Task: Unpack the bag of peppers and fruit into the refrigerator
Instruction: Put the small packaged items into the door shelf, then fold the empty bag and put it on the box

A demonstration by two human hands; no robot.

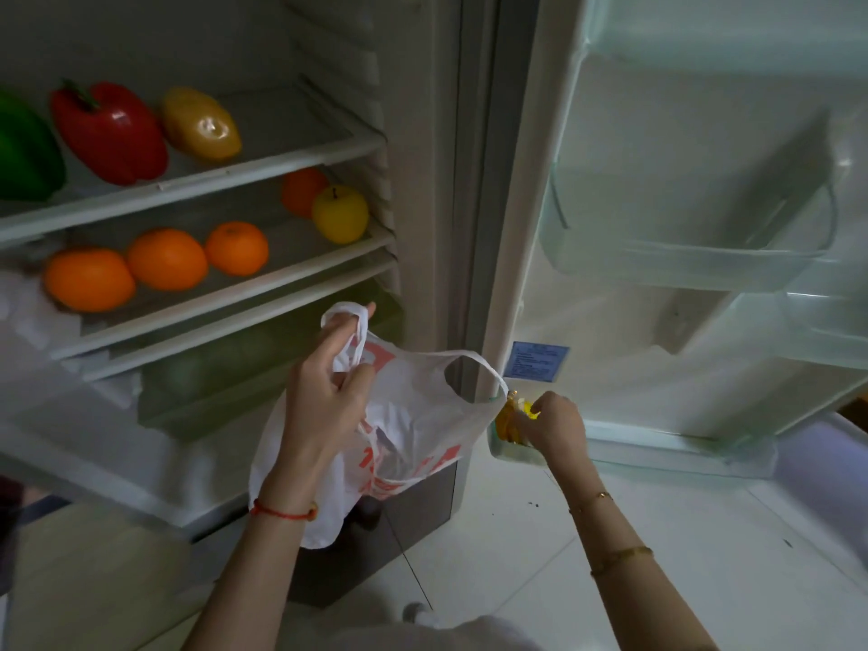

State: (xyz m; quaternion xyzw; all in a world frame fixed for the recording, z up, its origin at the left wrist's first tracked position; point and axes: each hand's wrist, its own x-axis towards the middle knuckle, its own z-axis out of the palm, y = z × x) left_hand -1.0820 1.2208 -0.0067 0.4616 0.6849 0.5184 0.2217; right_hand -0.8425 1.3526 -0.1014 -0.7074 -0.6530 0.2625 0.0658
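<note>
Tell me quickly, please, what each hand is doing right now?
Left hand: closed on a handle of the white plastic bag.
Right hand: fingers closed on a yellow item at the door's bottom shelf.

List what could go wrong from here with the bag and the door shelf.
The bag hangs by one handle from the left hand; the other handle stretches toward the right hand and might snag. The yellow item that hand holds at the lowest door shelf could tip out.

dim, soft-focus frame; glare on door (681, 133); bowed edges
</note>
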